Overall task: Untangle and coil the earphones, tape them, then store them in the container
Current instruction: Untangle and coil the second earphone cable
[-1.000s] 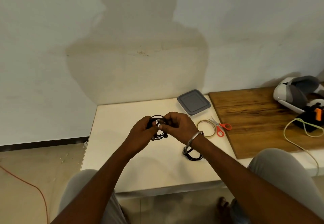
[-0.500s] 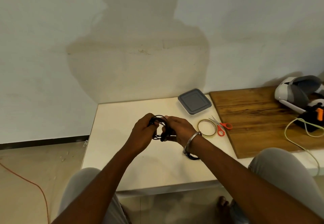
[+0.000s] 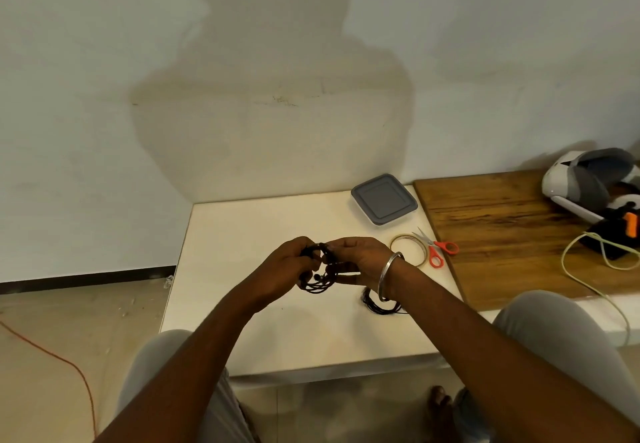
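While the earphones (image 3: 317, 285) are bundled but untaped, the loops could spring apart or re-tangle if either grip slackens, and a loose end could snag. The left hand (image 3: 287, 266) and right hand (image 3: 360, 262) both have their fingers curled, pinching the black cord between them above the worktop (image 3: 242, 234). The cord forms a loose, uneven bundle, thin and springy. Tape (image 3: 407, 250) lies right of the fingers, with the container (image 3: 382, 202) beyond it.

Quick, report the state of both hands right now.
Left hand: closed, gripping the black earphones.
Right hand: closed, pinching the same earphones.
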